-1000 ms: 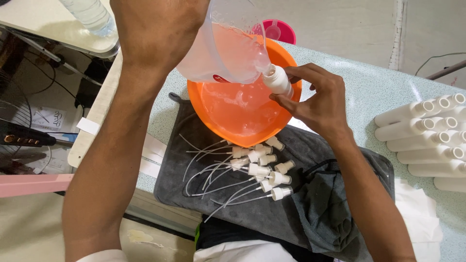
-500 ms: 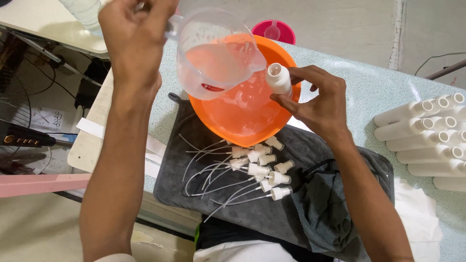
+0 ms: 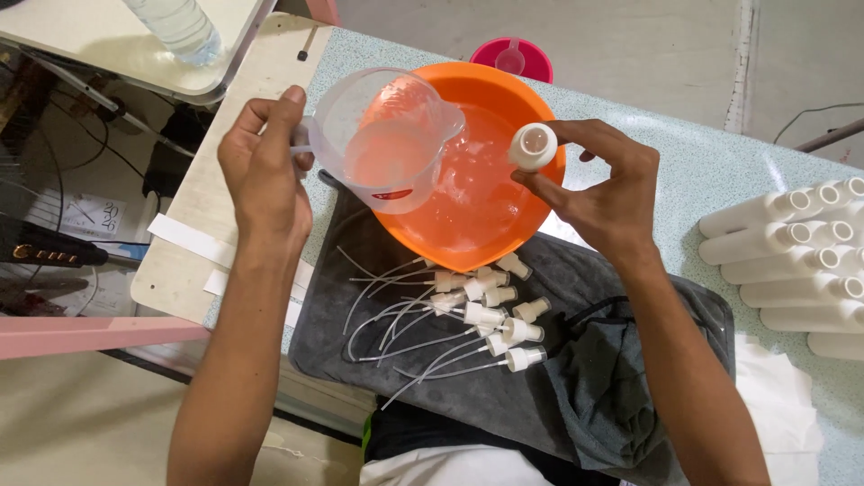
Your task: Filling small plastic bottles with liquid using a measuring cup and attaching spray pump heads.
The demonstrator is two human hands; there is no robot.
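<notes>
My left hand [image 3: 263, 171] grips the handle of a clear plastic measuring jug [image 3: 387, 139] holding some clear liquid, held over the left side of an orange bowl [image 3: 544, 193] that also holds liquid. My right hand [image 3: 601, 187] holds a small white bottle [image 3: 532, 147] upright, its open neck facing up, over the bowl's right rim. The jug's spout points toward the bottle, a short gap apart. Below the bowl, several white spray pump heads with thin dip tubes [image 3: 472, 315] lie on a grey towel [image 3: 432, 396].
Several white bottles [image 3: 796, 247] lie stacked at the right on the pale green table [image 3: 711, 171]. A pink lid with a spoon [image 3: 511, 58] sits behind the bowl. A water bottle [image 3: 175, 27] stands on a shelf at the upper left. White paper [image 3: 774, 405] lies at lower right.
My left hand has lowered the jug and tipped it back from a steep raised tilt to near level beside the bowl. The right hand and bottle have stayed put.
</notes>
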